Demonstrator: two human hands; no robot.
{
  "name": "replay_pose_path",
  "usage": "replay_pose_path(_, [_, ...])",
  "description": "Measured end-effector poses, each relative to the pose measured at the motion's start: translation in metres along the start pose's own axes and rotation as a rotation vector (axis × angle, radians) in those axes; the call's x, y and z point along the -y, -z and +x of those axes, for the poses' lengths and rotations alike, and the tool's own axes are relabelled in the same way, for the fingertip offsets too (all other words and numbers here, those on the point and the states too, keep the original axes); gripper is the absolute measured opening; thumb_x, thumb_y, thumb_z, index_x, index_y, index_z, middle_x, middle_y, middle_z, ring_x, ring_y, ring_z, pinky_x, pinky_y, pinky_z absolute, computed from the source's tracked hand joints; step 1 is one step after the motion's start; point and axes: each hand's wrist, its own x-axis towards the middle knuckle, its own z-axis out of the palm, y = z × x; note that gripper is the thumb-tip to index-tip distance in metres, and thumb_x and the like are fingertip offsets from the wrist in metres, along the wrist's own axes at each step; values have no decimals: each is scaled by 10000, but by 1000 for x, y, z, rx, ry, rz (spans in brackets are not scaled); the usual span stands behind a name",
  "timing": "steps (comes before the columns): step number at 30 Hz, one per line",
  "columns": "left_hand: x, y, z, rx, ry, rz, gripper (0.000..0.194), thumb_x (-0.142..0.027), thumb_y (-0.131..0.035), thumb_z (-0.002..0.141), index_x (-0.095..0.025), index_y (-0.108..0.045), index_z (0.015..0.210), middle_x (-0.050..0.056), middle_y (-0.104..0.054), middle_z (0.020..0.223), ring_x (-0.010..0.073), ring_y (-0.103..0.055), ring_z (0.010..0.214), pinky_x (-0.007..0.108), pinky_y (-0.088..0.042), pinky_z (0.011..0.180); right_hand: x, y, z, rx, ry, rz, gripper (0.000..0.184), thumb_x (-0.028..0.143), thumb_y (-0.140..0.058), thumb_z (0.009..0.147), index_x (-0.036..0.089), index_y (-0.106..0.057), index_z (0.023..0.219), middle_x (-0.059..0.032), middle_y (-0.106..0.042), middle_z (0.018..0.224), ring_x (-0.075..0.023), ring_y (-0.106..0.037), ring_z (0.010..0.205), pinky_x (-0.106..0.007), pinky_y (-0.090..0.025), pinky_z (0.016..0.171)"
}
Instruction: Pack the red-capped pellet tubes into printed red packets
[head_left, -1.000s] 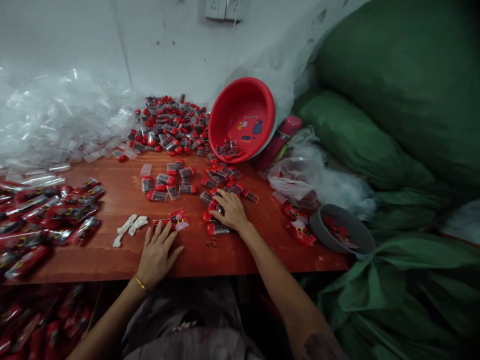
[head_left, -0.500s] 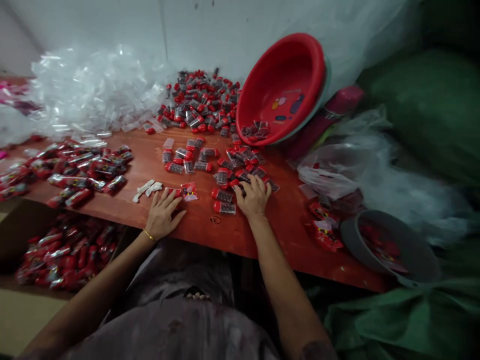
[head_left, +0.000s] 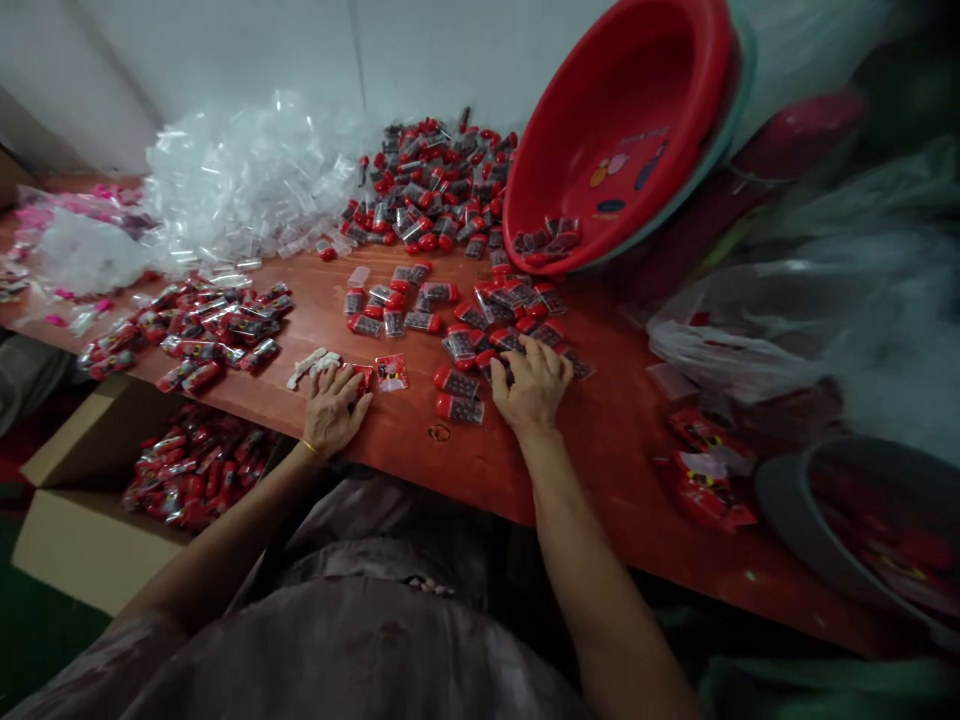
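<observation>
A red card (head_left: 364,377) is partly covered by the loosely extended fingers of the left hand (head_left: 334,414). Red-capped containers (head_left: 460,409) are spread beside and beyond the right hand's (head_left: 532,392) bent fingers; whether any is grasped cannot be told.

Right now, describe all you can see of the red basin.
The red basin, round and thick-rimmed, looks like plastic, with coloured prints inside. It stands tipped up on the table, opening toward the camera, its top slightly cut off. A pale green basin is close behind it; small red-capped containers lie in its lower side.
</observation>
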Motion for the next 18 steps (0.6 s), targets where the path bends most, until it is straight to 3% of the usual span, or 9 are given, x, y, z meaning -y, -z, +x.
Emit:
replay_pose_path(5, [-14, 10, 20, 29, -34, -1, 372, -407, -449, 881, -222, -620, 1154, 106, -540, 1348, 313, -291, 1377, 548, -134, 1114, 2, -1, 1, 2, 7, -22, 278, 383, -458, 883, 193, -659, 850, -98, -638, 1166, -249, -500, 1086, -409, -277, 926])
replay_pose_path(9, [-26, 13, 56, 166, -32, 13, 364, -449, -576, 797, -207, -649, 1058, 123, -509, 1367, 360, -256, 1379, 583, -114, 1107, 3, -3, 1, 16, 6, -11, 288, 392, -460, 880, 191, -663, 841, -101, -639, 1163, -251, -501, 1076, -408, -276, 925])
replay_pose_path(14, [-22, 7, 83, 381, 26, -63, 202, -369, -609, 778, -208, -670, 883, 92, -631, 1150, 369, -385, 1284, 623, -189, 1056, 2, -2, 0, 8, -6, -14, 278, 373, -462, 888, 187, -668, 863, -110, -638, 1155, -252, -498, 1079, -411, -280, 919])
replay_pose_path(18, [-17, 3, 82, 380, 16, -108, 171, -343, -589, 785, -218, -664, 876, 76, -604, 1163, 349, -416, 1248, 613, -213, 1042, 1, -2, 0, -5, 1, -23, 258, 357, -473, 891, 190, -667, 862, -104, -640, 1141, -249, -501, 1071, -410, -287, 905])
